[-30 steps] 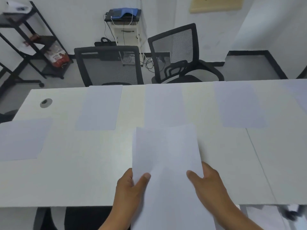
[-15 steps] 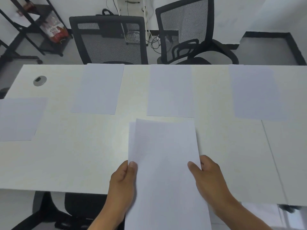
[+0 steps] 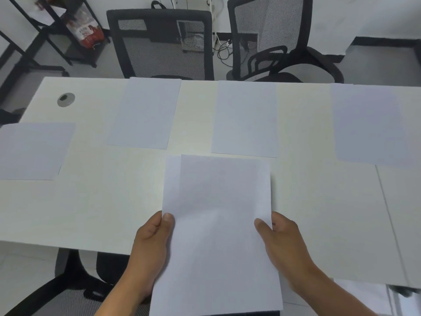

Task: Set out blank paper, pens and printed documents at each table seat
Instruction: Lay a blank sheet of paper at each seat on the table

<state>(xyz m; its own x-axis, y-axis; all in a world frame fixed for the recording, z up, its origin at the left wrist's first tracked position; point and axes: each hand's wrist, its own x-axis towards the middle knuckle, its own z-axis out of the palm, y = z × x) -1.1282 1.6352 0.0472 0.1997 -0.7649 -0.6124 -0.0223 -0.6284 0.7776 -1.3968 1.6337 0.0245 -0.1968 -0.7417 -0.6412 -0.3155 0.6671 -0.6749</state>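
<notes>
Four blank sheets lying flat on the white table: one at the left edge of the frame, one at upper centre-left, one at upper centre, one at upper right, all well apart from each other. Lower centre, a held stack of paper, at least two sheets by the offset strip showing along its upper left edge; exact count hard to tell. Left hand pinching the stack's left edge, thumb on top, other fingers hidden beneath. Right hand gripping the right edge, thumb laid across the top of the paper. Near end of the stack hanging out past the table's near edge toward the bottom of the frame.

Two black mesh chairs beyond the far edge of the table: one pushed in at top centre-left, one turned at an angle at top centre-right. Part of a third chair at lower left, under the near edge. One round grommet in the tabletop at upper left. Black shelf rack in the top left corner, holding a red-and-white packet; perhaps some paper on a higher shelf, blurred. Loose cables on the floor between the two far chairs.
</notes>
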